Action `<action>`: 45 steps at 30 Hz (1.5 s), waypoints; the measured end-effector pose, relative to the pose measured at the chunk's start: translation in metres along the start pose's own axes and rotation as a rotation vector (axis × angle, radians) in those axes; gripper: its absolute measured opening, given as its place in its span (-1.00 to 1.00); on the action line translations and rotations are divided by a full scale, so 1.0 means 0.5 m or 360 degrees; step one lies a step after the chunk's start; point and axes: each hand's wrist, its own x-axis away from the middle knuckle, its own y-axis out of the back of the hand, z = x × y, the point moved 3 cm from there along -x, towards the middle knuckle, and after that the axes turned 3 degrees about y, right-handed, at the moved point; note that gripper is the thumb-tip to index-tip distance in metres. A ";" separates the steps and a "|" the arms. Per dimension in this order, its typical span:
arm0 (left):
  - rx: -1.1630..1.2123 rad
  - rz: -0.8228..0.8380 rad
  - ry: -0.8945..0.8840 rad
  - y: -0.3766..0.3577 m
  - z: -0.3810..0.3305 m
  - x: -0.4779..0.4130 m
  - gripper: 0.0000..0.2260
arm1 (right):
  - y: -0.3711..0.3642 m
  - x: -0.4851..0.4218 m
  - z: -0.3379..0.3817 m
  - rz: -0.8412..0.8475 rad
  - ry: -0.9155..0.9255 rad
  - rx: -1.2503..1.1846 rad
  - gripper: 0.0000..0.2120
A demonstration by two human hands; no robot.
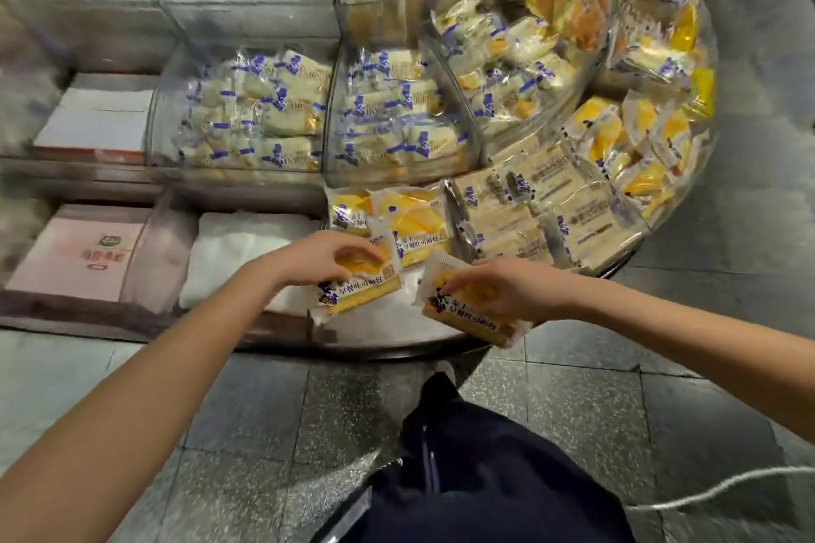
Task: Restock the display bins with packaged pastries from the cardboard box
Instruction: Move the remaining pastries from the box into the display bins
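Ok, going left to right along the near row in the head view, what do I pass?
pink box → white-lined bin → left hand gripping first pastry packet → second pastry packet gripped by right hand

Bare floor shows at the front of the low clear plastic bin (379,324), open from above between the left hand (326,256), gripping one yellow wrapped pastry (366,293), and the right hand (502,287), gripping a second yellow wrapped pastry (474,320). Stacked yellow cake packets (405,212) block its back. Flat beige packets (555,212) crowd the bin just right. Leftward, the white padded liner (238,247) lies uncovered.
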 end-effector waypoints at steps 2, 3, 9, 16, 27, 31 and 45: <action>-0.0169 0.0115 -0.0033 0.008 -0.002 -0.041 -0.53 | 0.008 -0.033 -0.009 0.0043 0.0045 -0.0002 -0.64; -0.0214 0.0154 -0.0042 0.013 -0.004 -0.057 -0.52 | 0.011 -0.047 -0.012 0.0067 0.0068 -0.0007 -0.64; -0.0449 0.0085 -0.0075 0.046 0.011 -0.114 -0.44 | 0.000 -0.130 -0.044 0.0234 0.0164 -0.0024 -0.66; -0.0161 -0.0370 -0.0008 -0.010 0.039 -0.104 -0.76 | -0.026 -0.200 -0.081 0.0266 0.0222 0.0131 -0.59; -0.0240 -0.0253 -0.0178 -0.057 0.042 -0.141 -0.27 | -0.032 -0.233 -0.084 0.0164 0.0550 0.0419 -0.49; -0.0256 -0.0159 -0.0237 -0.064 0.042 -0.145 -0.29 | -0.040 -0.224 -0.082 0.0174 0.0519 0.0577 -0.42; -0.0379 0.0142 -0.0289 -0.053 0.006 -0.160 -0.20 | -0.160 -0.146 -0.107 -0.0275 0.0285 0.1034 0.03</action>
